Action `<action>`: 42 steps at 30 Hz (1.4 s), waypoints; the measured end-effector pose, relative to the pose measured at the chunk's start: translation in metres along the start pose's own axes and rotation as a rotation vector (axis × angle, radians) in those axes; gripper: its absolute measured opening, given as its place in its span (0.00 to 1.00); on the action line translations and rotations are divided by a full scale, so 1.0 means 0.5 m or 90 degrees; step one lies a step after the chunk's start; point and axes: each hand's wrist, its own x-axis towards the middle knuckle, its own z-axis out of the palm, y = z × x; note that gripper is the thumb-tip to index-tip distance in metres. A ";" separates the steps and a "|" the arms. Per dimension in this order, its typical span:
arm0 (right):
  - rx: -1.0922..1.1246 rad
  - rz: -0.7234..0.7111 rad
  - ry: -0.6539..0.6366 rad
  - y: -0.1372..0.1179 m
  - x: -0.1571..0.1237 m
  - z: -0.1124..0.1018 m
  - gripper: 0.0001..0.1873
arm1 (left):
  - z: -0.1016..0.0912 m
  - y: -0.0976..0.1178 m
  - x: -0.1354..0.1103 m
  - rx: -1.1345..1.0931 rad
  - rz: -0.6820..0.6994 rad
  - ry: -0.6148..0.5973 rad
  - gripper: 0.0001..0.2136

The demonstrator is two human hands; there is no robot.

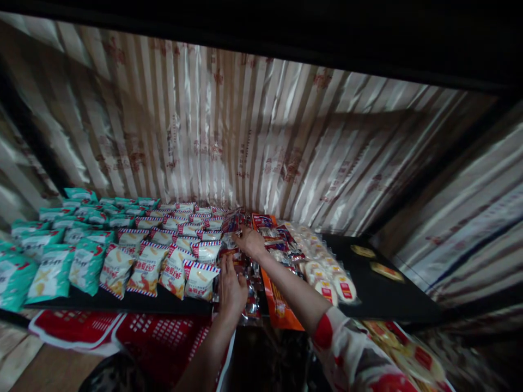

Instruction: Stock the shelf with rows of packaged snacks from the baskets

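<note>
My left hand [232,289] lies against the front of a row of dark, shiny snack packets [251,291], its fingers stretched out and pointing toward the back of the shelf. Farther back, my right hand [250,243] is bent over the same row with its fingertips closed on a dark snack packet [233,220]; the fingers are partly hidden. White snack bags with red-and-blue striped edges [200,280] stand just left of my left hand. Beneath my right forearm lies an orange packet [280,299], with other dark and red packets [286,239] behind it.
Teal snack bags [51,272] fill the left end of the black shelf [368,296]. Clear-wrapped round pale snacks [345,286] stand in rows at right, with two flat yellow packets [387,271] beyond. Red baskets [159,337] sit below. A striped curtain [245,125] hangs behind.
</note>
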 end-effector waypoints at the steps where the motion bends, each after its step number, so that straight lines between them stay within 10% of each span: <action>1: -0.011 0.001 0.006 0.002 -0.002 0.000 0.21 | 0.000 0.001 0.000 -0.002 0.001 0.003 0.26; 16: 0.199 0.034 0.073 0.042 -0.003 0.016 0.24 | 0.000 0.030 -0.007 0.041 0.096 0.066 0.22; 28: 0.087 0.179 0.094 0.297 -0.018 0.013 0.18 | 0.068 0.127 -0.068 0.082 0.266 0.057 0.20; 42: 0.043 0.139 -0.002 0.373 0.092 0.035 0.18 | 0.248 0.132 0.007 0.105 0.158 -0.134 0.24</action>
